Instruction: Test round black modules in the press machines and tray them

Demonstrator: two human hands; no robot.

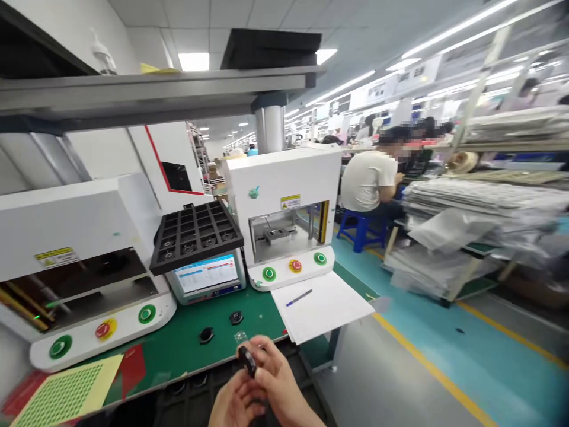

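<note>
Near the front edge of the green bench mat (178, 356), my two hands are together around a small round black watch case (247, 361), tilted on edge. My right hand (281, 379) pinches it between thumb and fingers. Closed in against its lower side is my left hand (235, 398), fingers curled; their tips are partly hidden. Two similar black watch cases, one nearer (206, 335) and one farther back (236, 318), lie on the mat. A small clear plastic piece (240, 337) is just beyond my fingers. Below my hands is a black compartment tray (300, 370) with round parts in it.
Two white press machines, left (66, 219) and right (284, 172), flank a screen unit (208, 276) topped by a black tray (198, 231). Paper (329, 308) with a pen (299, 298) lies right. An overhead shelf (155, 92) crosses above. A person (367, 178) sits beyond.
</note>
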